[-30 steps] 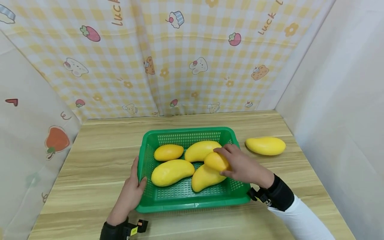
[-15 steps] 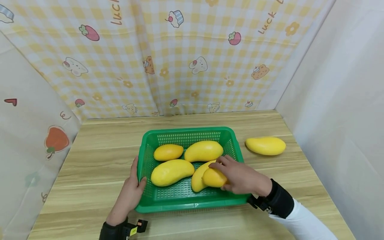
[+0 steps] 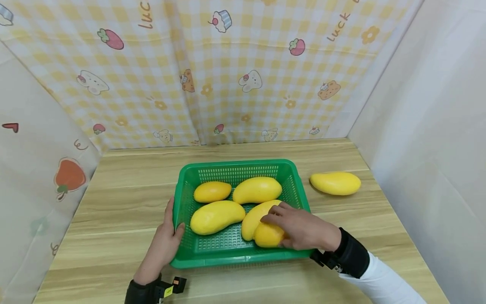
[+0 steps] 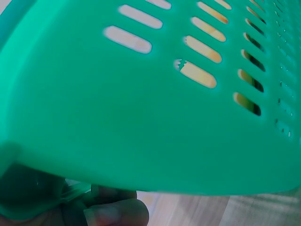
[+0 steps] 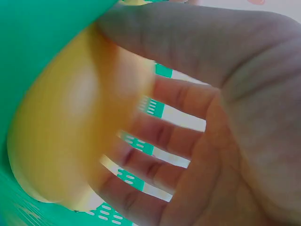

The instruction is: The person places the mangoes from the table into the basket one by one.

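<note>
A green plastic basket [image 3: 247,259] with perforated walls sits mid-table in the head view. My left hand [image 3: 163,247] grips its left rim, thumb over the inside and fingers outside; curled fingertips [image 4: 117,213] show below the rim in the left wrist view. Inside the basket's front right, my right hand [image 3: 307,228] holds a small orange-yellow mango [image 3: 267,235], low by the front wall. The right wrist view shows the thumb and fingers on either side of this mango [image 5: 61,127]. Directly behind it lies a larger yellow mango [image 3: 250,221], partly covered by the right hand.
Also in the basket are a small orange-yellow mango [image 3: 211,192] at back left, a yellow mango [image 3: 257,190] at back right and another yellow mango [image 3: 217,217] at front left. One more yellow mango [image 3: 336,183] lies on the wooden table [image 3: 133,202], right of the basket.
The right hand has carried the small mango forward and down, from on top of the larger mango to the basket's front right. The left hand keeps its place on the rim.
</note>
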A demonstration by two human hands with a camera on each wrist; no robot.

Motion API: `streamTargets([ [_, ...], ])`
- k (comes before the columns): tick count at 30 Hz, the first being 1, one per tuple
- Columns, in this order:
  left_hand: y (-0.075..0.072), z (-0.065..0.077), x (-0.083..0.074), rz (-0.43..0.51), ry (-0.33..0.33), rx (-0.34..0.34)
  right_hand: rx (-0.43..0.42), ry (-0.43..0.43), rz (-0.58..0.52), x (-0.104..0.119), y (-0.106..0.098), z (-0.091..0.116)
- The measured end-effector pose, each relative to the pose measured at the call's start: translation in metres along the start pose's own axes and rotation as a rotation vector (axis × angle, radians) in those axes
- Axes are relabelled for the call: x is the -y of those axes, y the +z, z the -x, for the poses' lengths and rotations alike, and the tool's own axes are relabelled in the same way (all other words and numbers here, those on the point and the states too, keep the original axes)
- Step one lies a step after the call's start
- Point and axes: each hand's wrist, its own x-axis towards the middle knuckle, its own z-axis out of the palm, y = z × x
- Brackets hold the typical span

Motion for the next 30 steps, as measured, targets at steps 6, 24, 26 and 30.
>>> streamTargets([
  [6, 0.000, -0.001, 0.000, -0.005, 0.012, -0.005, -0.011, -0.015, 0.035, 0.001, 0.000, 0.000],
  [24, 0.001, 0.001, 0.003, 0.013, -0.010, 0.007, 0.012, -0.015, 0.107, 0.010, -0.012, -0.006],
  [26, 0.001, 0.000, 0.002, 0.010, -0.008, 0.004, -0.024, -0.023, 0.102, 0.006, -0.018, -0.002],
  [30, 0.001, 0.000, 0.002, 0.005, -0.005, 0.000, -0.166, -0.047, 0.081, -0.006, -0.033, 0.007],
])
